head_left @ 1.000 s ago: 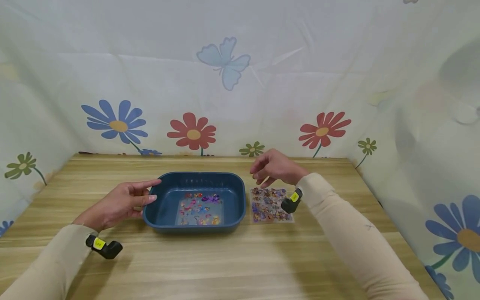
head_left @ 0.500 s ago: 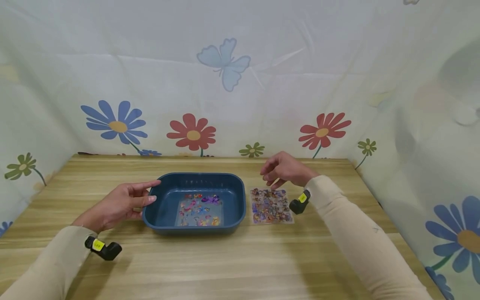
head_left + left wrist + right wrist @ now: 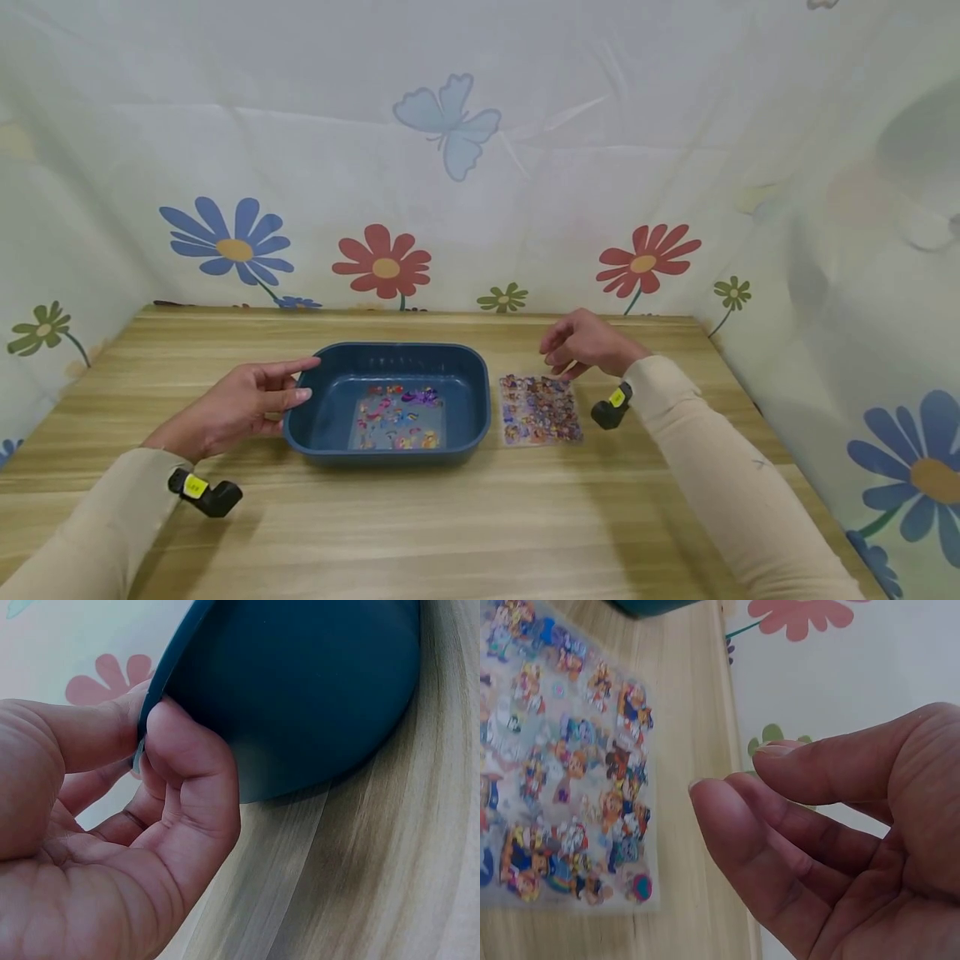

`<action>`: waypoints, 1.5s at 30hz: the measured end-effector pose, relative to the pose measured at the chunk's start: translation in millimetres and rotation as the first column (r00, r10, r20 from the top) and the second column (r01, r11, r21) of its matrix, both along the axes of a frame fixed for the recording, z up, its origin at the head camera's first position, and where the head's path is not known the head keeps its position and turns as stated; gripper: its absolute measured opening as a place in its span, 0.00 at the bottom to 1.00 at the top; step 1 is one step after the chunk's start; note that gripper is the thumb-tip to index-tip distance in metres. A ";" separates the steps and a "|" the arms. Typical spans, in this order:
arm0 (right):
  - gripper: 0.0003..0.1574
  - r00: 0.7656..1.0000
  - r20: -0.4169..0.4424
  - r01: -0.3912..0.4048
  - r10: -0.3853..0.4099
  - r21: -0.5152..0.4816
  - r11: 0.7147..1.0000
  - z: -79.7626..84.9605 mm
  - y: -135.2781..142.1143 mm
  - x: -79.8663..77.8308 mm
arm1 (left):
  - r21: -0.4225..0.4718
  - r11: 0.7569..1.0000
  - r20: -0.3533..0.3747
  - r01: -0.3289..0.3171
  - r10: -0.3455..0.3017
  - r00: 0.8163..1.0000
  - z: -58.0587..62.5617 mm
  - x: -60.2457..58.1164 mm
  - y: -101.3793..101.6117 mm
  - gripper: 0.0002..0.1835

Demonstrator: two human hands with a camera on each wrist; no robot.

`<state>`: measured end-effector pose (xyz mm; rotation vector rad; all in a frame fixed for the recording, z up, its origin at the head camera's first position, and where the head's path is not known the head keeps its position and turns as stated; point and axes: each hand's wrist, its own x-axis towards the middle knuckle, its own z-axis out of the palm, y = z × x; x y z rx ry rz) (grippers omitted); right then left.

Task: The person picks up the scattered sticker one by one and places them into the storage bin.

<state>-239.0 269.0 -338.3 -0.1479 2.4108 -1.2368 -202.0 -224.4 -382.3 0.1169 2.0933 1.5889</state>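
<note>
A dark blue rectangular basin (image 3: 390,457) with rounded corners stands on the wooden table. My left hand (image 3: 236,410) grips its left rim, and the left wrist view shows thumb and fingers (image 3: 191,765) pinching the edge. On the basin's floor lies a clear sticker sheet (image 3: 397,421) with colourful figures. To the right of the basin, a second sticker sheet (image 3: 540,410), crowded with small cartoon characters, rests flat on the table. My right hand (image 3: 588,343) is over that sheet's far right corner, fingers loosely bent. Nothing shows between its thumb and fingertips in the right wrist view.
The light wooden table (image 3: 420,533) reaches back to a hanging cloth (image 3: 525,192) printed with flowers and a butterfly. Similar cloth walls the left and right sides. Each sleeve carries a small black camera (image 3: 206,493) at the wrist.
My right hand has drawn away to the right from beside the basin's rim, uncovering more of the second sticker sheet. The left hand and the basin have stayed in place.
</note>
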 end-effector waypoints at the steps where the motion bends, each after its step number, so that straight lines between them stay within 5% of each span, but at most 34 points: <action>1: 0.16 1.000 0.003 0.006 -0.006 -0.001 1.000 -0.5 0.7 0.2 | 0.000 1.000 -0.001 0.000 0.000 1.000 0.3 -0.1 0.0 0.41; 20: 0.16 0.999 0.010 0.047 -0.049 0.142 0.989 -18.0 21.2 -4.8 | -0.021 1.000 -0.008 -0.001 0.000 1.000 -2.7 -2.1 -1.7 0.42; 32: 0.14 0.996 -0.060 0.079 -0.064 0.310 0.948 -30.7 27.9 -2.7 | -0.008 1.000 -0.005 0.002 -0.002 1.000 -1.0 -0.8 -0.8 0.42; 45: 0.14 0.992 -0.124 0.074 -0.029 0.380 0.922 -38.9 20.9 -1.3 | -0.008 1.000 -0.006 0.001 -0.001 1.000 -1.4 0.4 -1.2 0.42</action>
